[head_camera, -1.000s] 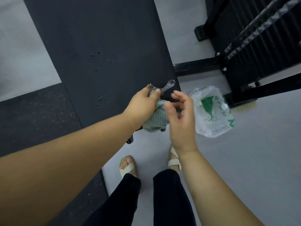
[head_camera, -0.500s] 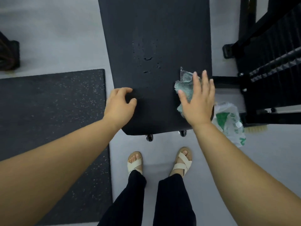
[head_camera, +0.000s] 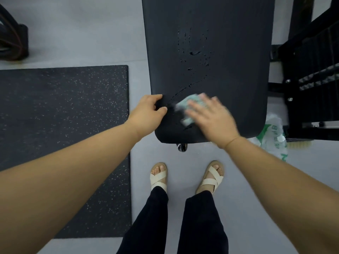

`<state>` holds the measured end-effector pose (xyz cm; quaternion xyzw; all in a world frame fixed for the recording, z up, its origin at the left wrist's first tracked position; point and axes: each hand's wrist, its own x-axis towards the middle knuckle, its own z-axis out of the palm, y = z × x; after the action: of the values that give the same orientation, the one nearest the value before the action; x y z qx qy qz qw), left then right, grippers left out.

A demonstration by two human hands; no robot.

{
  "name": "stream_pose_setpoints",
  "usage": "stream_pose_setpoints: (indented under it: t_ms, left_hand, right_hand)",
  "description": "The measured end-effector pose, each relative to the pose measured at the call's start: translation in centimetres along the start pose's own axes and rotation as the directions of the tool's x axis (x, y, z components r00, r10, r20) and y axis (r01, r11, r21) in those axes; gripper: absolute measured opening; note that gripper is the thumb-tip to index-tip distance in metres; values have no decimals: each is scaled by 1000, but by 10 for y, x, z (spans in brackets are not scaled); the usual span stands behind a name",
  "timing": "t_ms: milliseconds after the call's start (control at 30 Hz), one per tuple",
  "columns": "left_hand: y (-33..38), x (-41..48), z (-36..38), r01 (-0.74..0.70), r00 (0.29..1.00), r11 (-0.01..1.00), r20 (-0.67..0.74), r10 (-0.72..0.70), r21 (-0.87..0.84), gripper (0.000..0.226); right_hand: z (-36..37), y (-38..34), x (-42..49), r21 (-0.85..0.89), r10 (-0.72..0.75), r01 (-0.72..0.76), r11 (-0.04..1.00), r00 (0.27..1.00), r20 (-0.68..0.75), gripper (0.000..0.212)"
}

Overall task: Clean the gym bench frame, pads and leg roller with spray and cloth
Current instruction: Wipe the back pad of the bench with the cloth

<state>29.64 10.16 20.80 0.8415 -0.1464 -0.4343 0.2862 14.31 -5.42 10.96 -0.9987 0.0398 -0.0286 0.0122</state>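
While I stood at the near end of the bench pad [head_camera: 211,52], my right grip [head_camera: 214,120] lay flat on the cloth [head_camera: 187,107], with the fingers straight and spread, pressing it on the pad and not closing around it. The cloth was pale green and lay on the near left part of the pad, half under my fingers (both the cloth and this hand looked blurred). My left grip [head_camera: 146,114] was at the left edge of the pad, just beside the cloth. Its fingers and thumb were curled around that edge and held it.

Drops of liquid [head_camera: 194,53] lay on the middle of the pad, and a thin wet line ran from them down toward the cloth. A shiny metal part [head_camera: 181,146] showed under the near end of the pad.

On the grey floor [head_camera: 91,43] to my left lay a dark speckled mat [head_camera: 64,125]. To my right a white plastic bag [head_camera: 273,136] with green print lay on the floor beside a black frame [head_camera: 302,70]. My feet in pale sandals [head_camera: 158,176] stood just before the pad.
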Motion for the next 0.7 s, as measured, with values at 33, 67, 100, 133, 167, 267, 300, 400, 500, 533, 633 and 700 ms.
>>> stream_pose_setpoints:
  t_ms: [33, 67, 100, 133, 167, 267, 300, 400, 500, 533, 633, 700]
  left_hand:
    - [-2, 1, -1, 4, 1000, 1000, 3, -4, 14, 46]
    - [-3, 1, -1, 1, 1000, 1000, -1, -1, 21, 49]
    - [-5, 3, -1, 8, 1000, 1000, -5, -8, 18, 51]
    - [-6, 5, -2, 21, 1000, 1000, -6, -21, 9, 51]
    - [-7, 6, -3, 41, 999, 999, -7, -42, -12, 51]
    - [-5, 6, -7, 85, 996, 987, -19, -88, -136, 44]
    - [-3, 7, -9, 94, 995, 977, -23, -100, -191, 40]
    - [-1, 10, -11, 123, 991, 954, -12, -132, -272, 24]
    - [-1, 13, -10, 127, 992, 956, 7, -130, -264, 20]
    - [-2, 15, -9, 116, 993, 962, 20, -115, -246, 22]
    - [-2, 14, -6, 100, 995, 970, 30, -96, -219, 33]
    - [-4, 15, -5, 132, 991, 960, 49, -123, -247, 31]
  right_hand:
    - [-3, 15, -5, 22, 168, -168, 986, 986, -12, 47]
    - [-9, 27, -9, 74, 351, -350, 934, 936, -6, 47]
    - [-16, 33, -8, 129, 523, -522, 843, 852, 30, 46]
    - [-21, 30, -2, 172, 671, -671, 721, 738, 65, 48]
    - [-22, 20, 11, 191, 760, -758, 624, 646, 76, 51]
    - [-14, -35, 55, 202, 735, -724, 660, 677, 24, 60]
    - [-9, -56, 66, 207, 638, -624, 754, 770, -5, 59]
    - [-2, -85, 59, 118, 188, -184, 976, 982, -26, 46]
    - [4, -34, 31, 66, -41, 44, 997, 998, -44, 49]
    - [3, -14, 21, 39, 33, -30, 999, 997, -74, 50]
    - [-15, 22, 17, 146, 576, -566, 811, 817, -29, 46]
    - [-18, 8, 44, 231, 823, -800, 554, 567, -11, 48]
